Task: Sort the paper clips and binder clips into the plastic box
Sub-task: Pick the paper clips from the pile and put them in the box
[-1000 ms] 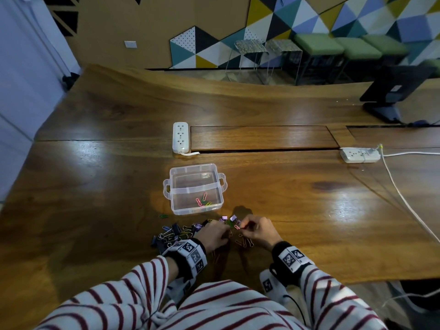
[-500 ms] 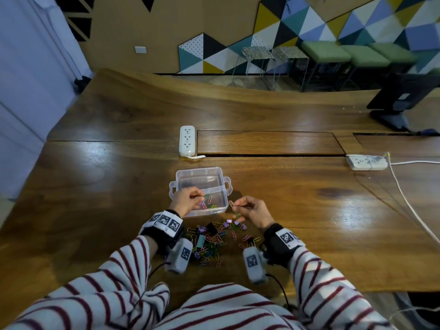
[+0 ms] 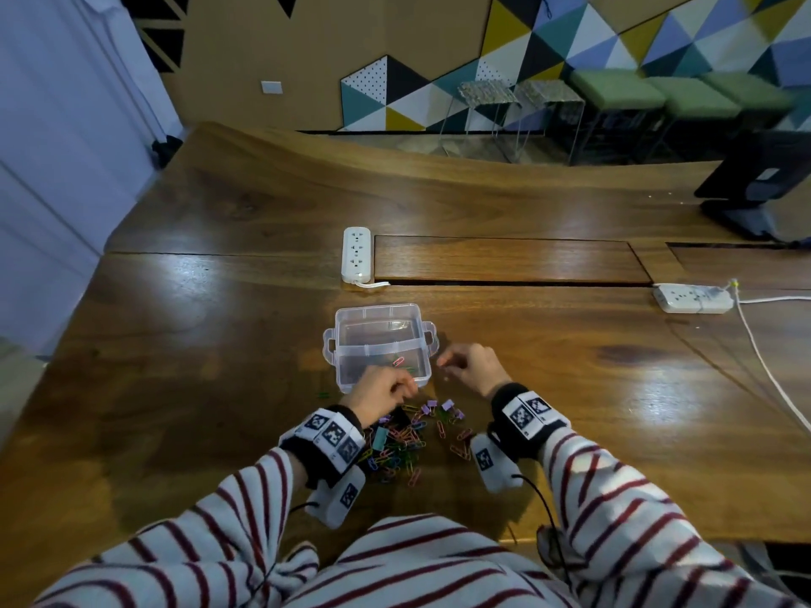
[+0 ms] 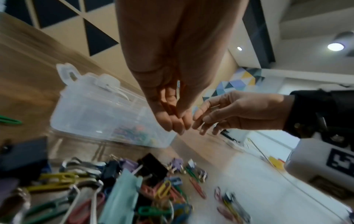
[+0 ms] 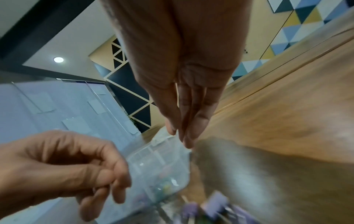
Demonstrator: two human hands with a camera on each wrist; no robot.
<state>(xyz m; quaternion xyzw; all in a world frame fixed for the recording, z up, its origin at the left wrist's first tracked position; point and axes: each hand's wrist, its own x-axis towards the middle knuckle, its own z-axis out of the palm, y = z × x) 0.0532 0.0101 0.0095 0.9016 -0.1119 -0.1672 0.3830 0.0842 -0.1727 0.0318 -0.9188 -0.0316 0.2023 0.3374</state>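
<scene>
1. Left hand [image 3: 381,390] hung at the near edge of the plastic box [image 3: 381,320], fingers curled with tips bunched. The left wrist view showed a thin pale sliver between them, possibly a clip; not certain, so its grasp could not be told.
2. Right hand [image 3: 469,366] sat just beside the box's right wall. Fingers lay nearly straight and pressed together in the right wrist view. No clip was visible between them.
3. The box stood on the counter [image 3: 570,388], lid off, with a divider across it. A few paper clips [image 3: 398,361] lay in the near compartment; the far one looked empty.
4. The mixed pile of clips [image 3: 408,441] lay on the counter between the wrists, just short of the box. Purple binder clips [image 3: 446,405] sat at its far edge.
5. Judgement: the step was a drop followed by a return to the pile. Release low over the proper compartment, keeping binder clips for the far side.
6. Unclear: wrist views were motion-blurred, the left hand covered the box's near wall, and clip counts were unreadable.
</scene>
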